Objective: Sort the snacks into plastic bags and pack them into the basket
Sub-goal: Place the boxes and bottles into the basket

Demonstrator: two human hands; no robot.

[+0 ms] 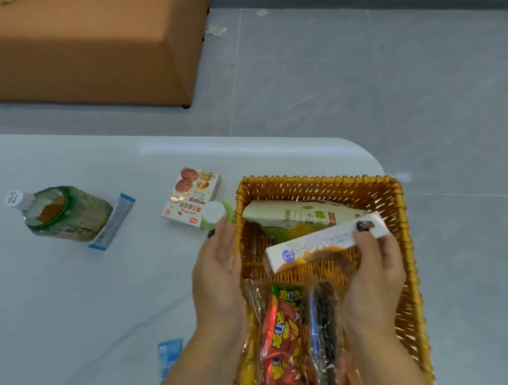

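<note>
Woven wicker basket [398,229] holds glossy rectangular box [308,248].

White table [65,285] occupies the lower frame. Brown upholstered ottoman [87,42] stands on the grey tiled floor [370,80] at 11 o'clock (paper scraps [216,30] lie beside it at 12 o'clock).

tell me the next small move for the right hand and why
Probably lower the long white snack box flat onto the wicker basket floor and release. The right hand holds it tilted above the basket, beside the green packet, with bare floor underneath.
</note>
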